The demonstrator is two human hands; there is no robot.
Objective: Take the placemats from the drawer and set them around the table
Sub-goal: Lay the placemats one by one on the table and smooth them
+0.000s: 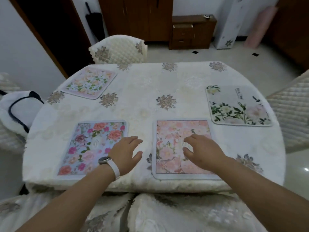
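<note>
Quilted chair backs (117, 213) in cream fabric fill the bottom edge just under your forearms, their lower parts cut off by the frame. Your left hand (125, 153) hovers with fingers spread and relaxed, gripping nothing, over the bare cloth between two mats; a white band with a watch (107, 160) wraps that wrist. Your right hand (200, 148) is loosely curled, palm down, over the pink floral placemat (172, 148); it's grasping nothing, though whether the fingertips touch the mat is hard to tell.

All four mats lie flat on the table (150, 91), which wears a cream embossed cloth with grey-brown flower motifs. Near left, the blue rose placemat (90, 144), rounded corners, its right edge partly hidden by your wrist. Far left, a pale pink placemat (90, 82) with small blossoms, washed out and blurry. Right side, a white leafy placemat (237, 106) with green foliage and small lettering too faint to read.

Beyond the table, another quilted chair (118, 47) tucks in at the far edge. Against the back wall a dark wooden cabinet (192, 32) shows its top drawer (183, 26) slightly open. At the left, a white bag (15, 111) with dark straps sits partly cut off.
</note>
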